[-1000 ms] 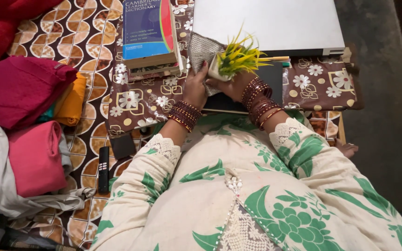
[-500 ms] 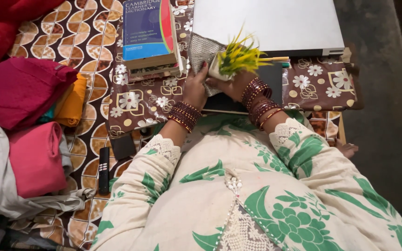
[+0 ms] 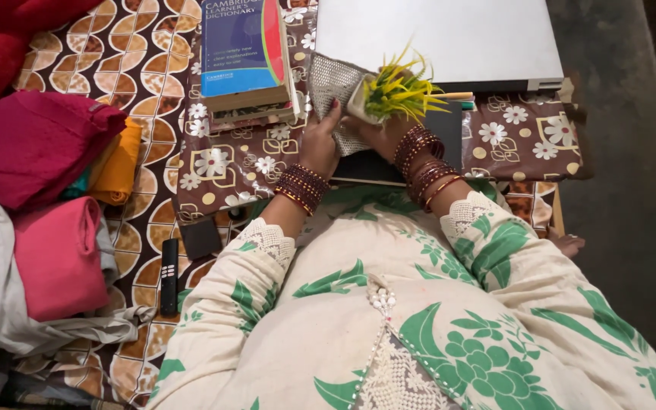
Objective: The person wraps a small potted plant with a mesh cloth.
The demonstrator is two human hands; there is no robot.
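- While the right hand (image 3: pixel 380 135) grips a small fake plant (image 3: pixel 392 91), the left hand (image 3: pixel 320 140) presses a grey mesh cloth (image 3: pixel 333 83) against it.
- Both sit at 12 o'clock on the bench (image 3: pixel 525 133).
- Tipped like this, the plant might slip out.

No packages, labels, signs or screens visible.

A stack of books (image 3: pixel 244 61) lies on the small table (image 3: pixel 525 140), left of a laptop (image 3: pixel 442 38); a potted plant (image 3: pixel 389 95) sits between them, folded clothes (image 3: pixel 47 205) and a remote (image 3: pixel 169 277) lie left of the table
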